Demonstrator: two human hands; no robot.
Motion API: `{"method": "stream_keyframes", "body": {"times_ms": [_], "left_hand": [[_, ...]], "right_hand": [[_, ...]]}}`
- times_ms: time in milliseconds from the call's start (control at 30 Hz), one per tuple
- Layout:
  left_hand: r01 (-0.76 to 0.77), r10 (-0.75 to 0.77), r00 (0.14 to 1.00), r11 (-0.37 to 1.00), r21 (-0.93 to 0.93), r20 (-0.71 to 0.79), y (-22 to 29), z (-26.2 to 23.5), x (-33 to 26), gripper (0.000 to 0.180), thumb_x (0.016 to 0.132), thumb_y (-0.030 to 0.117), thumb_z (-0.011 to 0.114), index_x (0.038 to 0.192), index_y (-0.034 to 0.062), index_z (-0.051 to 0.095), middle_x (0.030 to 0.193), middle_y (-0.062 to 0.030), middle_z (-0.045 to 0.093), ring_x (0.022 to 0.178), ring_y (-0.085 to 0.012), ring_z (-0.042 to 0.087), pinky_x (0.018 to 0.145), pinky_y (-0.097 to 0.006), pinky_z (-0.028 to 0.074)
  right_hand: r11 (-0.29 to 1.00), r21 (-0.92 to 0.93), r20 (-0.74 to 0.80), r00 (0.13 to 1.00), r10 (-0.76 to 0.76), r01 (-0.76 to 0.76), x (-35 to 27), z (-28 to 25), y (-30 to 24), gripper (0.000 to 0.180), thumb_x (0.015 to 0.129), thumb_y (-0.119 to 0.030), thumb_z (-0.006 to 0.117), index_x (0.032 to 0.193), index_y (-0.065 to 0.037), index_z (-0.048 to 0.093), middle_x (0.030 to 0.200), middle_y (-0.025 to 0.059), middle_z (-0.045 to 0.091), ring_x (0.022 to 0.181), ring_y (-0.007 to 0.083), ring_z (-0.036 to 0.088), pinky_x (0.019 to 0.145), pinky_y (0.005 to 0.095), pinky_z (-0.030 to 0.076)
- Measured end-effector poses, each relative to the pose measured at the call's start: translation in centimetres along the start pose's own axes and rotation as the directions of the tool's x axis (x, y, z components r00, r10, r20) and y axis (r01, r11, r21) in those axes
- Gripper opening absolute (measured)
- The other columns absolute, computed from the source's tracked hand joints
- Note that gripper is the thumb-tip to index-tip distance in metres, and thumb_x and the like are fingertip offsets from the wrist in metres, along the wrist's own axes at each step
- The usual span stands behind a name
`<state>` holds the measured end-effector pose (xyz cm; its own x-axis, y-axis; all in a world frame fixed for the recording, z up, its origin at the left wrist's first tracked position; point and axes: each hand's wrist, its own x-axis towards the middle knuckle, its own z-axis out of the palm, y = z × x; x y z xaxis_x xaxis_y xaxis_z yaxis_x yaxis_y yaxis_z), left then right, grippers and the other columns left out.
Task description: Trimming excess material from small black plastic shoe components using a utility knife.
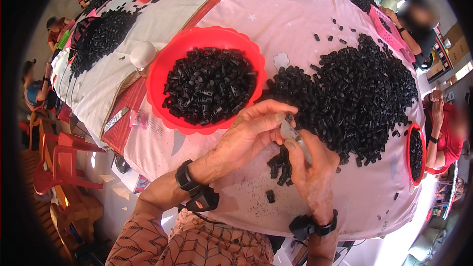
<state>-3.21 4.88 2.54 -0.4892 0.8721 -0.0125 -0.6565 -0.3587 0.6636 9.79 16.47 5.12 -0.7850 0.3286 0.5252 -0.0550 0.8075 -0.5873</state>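
My left hand (253,125) is pinched, fingertips together, around a small black plastic piece (289,117) that mostly hides behind the fingers. Close against it, my right hand (313,167) grips a pale grey, blade-like tool (290,131) with a tapered tip, angled toward the left fingertips. Both hands are raised over the near side of the table. Just beyond them lies a large heap of small black plastic pieces (362,93). To the left, a red scalloped basin (212,34) holds many more of the same pieces. One loose piece (270,196) lies below my hands.
A pink cloth (231,204) covers the table, with dark crumbs scattered on it. A white rounded object (143,55) stands beside the basin. Co-workers sit around the table, with a pink basket (389,32) and a red bowl (417,153) at the right. Red chairs (66,160) stand at left.
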Motion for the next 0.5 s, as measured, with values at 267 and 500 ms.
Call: {"method": "stream_keyframes", "body": {"times_ms": [267,500], "left_hand": [[-0.014,0.014,1.0,1.0,-0.014,-0.003,-0.26,0.07,-0.18,0.027,0.095,0.017,0.061,0.117,0.0012,0.062,0.101,-0.0082,0.064,0.089,-0.0129,0.06,0.074,-0.025,0.048],[0.007,-0.007,1.0,0.999,0.034,-0.013,-0.58,0.06,-0.07,0.028,0.094,0.015,0.061,0.119,0.0007,0.061,0.1,-0.007,0.064,0.088,-0.0132,0.061,0.077,-0.028,0.049]], "right_hand": [[0.998,-0.046,-0.005,1.0,0.03,-0.03,0.04,0.22,-0.5,0.022,0.085,-0.012,0.073,0.1,0.0,0.062,0.069,0.0093,0.061,0.049,0.0225,0.06,0.043,0.0317,0.046],[0.998,-0.068,-0.017,1.0,-0.001,-0.001,-0.03,0.34,-0.27,0.021,0.085,-0.011,0.072,0.098,0.002,0.062,0.067,0.01,0.06,0.048,0.023,0.059,0.042,0.033,0.044]]}}
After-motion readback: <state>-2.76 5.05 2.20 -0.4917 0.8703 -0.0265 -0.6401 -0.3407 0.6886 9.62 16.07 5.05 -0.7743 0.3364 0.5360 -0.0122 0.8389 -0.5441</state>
